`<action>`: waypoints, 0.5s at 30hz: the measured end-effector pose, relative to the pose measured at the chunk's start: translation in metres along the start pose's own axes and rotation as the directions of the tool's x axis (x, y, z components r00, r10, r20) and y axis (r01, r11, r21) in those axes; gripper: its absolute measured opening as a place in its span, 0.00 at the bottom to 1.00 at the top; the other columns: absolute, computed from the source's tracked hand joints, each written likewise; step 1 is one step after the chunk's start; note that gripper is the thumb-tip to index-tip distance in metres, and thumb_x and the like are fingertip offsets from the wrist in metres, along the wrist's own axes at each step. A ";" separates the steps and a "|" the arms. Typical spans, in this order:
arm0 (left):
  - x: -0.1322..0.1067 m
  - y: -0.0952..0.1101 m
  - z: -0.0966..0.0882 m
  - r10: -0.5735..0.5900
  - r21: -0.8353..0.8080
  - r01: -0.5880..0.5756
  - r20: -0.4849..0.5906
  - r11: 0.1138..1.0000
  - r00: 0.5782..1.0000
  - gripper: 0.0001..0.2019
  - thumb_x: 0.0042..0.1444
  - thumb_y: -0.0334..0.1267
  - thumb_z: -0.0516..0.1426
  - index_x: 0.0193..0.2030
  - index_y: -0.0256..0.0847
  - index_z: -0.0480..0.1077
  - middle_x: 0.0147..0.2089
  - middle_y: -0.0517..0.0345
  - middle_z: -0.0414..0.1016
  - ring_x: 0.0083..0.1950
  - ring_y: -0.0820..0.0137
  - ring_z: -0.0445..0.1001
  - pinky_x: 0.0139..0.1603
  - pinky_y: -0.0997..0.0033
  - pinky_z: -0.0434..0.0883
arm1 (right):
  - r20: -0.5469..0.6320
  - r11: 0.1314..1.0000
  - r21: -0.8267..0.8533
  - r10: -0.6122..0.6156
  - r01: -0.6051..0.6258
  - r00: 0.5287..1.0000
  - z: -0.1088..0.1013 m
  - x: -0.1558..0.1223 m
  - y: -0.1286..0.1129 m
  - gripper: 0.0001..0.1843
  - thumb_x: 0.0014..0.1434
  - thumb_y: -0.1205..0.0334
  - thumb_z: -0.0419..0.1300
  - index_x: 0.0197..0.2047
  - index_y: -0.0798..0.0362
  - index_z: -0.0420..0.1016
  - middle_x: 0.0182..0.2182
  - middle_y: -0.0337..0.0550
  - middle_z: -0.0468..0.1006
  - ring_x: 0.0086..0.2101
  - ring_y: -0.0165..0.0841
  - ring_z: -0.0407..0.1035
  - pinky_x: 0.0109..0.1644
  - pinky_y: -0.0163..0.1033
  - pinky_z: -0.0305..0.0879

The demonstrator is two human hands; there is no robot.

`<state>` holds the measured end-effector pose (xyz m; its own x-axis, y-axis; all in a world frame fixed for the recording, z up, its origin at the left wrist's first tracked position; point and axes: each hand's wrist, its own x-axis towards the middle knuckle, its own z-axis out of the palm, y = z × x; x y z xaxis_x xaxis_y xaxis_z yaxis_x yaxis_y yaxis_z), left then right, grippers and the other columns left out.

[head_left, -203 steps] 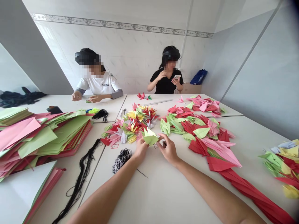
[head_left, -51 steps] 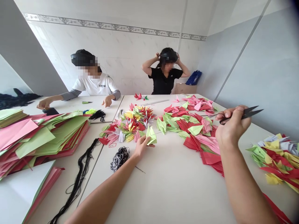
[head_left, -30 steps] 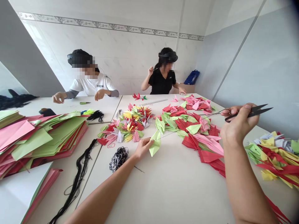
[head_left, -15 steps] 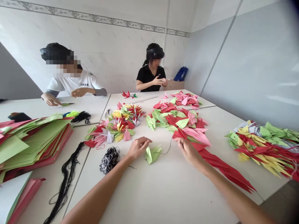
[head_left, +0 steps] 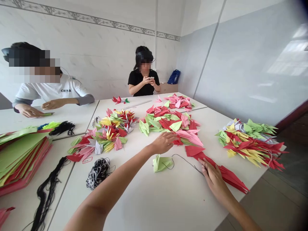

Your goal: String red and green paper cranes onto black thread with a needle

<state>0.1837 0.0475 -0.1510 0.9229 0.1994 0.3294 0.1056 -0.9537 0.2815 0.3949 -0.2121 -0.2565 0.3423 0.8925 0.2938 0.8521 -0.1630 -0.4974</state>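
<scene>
A light green folded paper piece point(head_left: 162, 163) lies on the white table point(head_left: 154, 199), and a black thread point(head_left: 184, 159) runs from it to the right. My left hand point(head_left: 163, 143) reaches past it, fingers spread loosely on the edge of a pile of red, pink and green folded papers point(head_left: 173, 123). My right hand point(head_left: 213, 177) lies flat on the table, its fingertips at the thread's end and touching a long stack of red folded papers point(head_left: 226, 175). Neither hand holds anything.
A heap of multicoloured paper cranes point(head_left: 109, 130) lies left of centre, another point(head_left: 250, 144) near the right table edge. Stacked paper sheets point(head_left: 21, 154), a black-and-white thread bundle point(head_left: 98, 170) and black cords point(head_left: 48, 192) lie at the left. Two people sit at the far side.
My left hand let go of the green piece, which now lies on the table, and moved to the folded-paper pile. My right hand came down to the table; the scissors are gone from view.
</scene>
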 end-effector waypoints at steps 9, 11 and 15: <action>0.055 -0.019 0.059 0.045 0.223 -0.083 0.172 0.971 0.984 0.21 0.70 0.45 0.50 0.64 0.43 0.72 0.68 0.47 0.71 0.71 0.52 0.64 0.73 0.45 0.54 | -0.042 0.997 -0.044 0.059 -0.061 0.997 -0.010 0.008 0.020 0.26 0.73 0.51 0.41 0.68 0.46 0.65 0.65 0.49 0.71 0.68 0.48 0.60 0.72 0.72 0.47; 0.060 -0.022 0.064 0.017 0.275 -0.056 0.143 0.960 0.990 0.21 0.71 0.45 0.49 0.64 0.42 0.72 0.67 0.46 0.71 0.70 0.52 0.64 0.73 0.44 0.54 | -0.071 0.996 -0.051 0.063 -0.066 0.996 -0.008 0.014 0.026 0.27 0.72 0.50 0.42 0.66 0.47 0.67 0.64 0.51 0.72 0.68 0.49 0.60 0.71 0.72 0.48; 0.059 -0.027 0.066 0.010 0.353 -0.045 0.100 0.935 0.995 0.19 0.72 0.44 0.49 0.60 0.41 0.73 0.64 0.45 0.74 0.68 0.54 0.65 0.74 0.43 0.51 | -0.097 0.997 -0.053 0.042 -0.047 0.994 -0.003 0.019 0.032 0.26 0.72 0.51 0.41 0.65 0.48 0.67 0.63 0.52 0.73 0.66 0.51 0.62 0.69 0.74 0.48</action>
<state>0.2598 0.0704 -0.1988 0.9562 0.1664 0.2407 0.1880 -0.9797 -0.0696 0.4295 -0.2019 -0.2646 0.4144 0.8399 0.3505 0.8549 -0.2272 -0.4663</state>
